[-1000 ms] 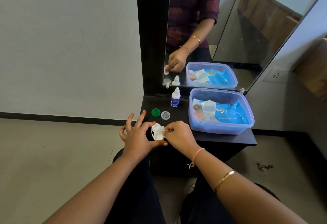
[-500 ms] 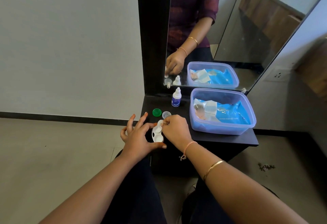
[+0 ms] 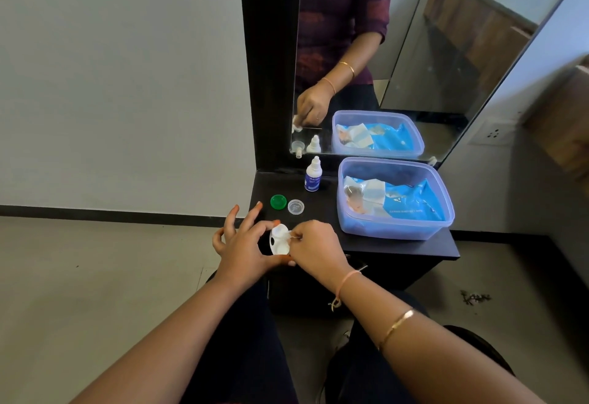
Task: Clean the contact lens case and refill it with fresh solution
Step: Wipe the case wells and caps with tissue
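Note:
The white contact lens case (image 3: 279, 240) has both wells uncovered and sits upright between thumb and forefinger of my left hand (image 3: 243, 248), just above the front left of the black shelf. My right hand (image 3: 314, 248) pinches something small and white against the case's upper well; what it is stays too small to tell. A green cap (image 3: 278, 201) and a clear cap (image 3: 295, 206) lie on the shelf behind the case. The small solution bottle (image 3: 312, 174), white with a blue label, stands at the back by the mirror.
A clear lidless plastic tub (image 3: 395, 228) with blue packets and wipes fills the right side of the black shelf (image 3: 398, 245). A mirror (image 3: 414, 52) rises behind it. My knees are under the shelf's front edge.
My right hand slid up along the case toward the caps and came back a little. The left hand kept its hold and the case barely moved.

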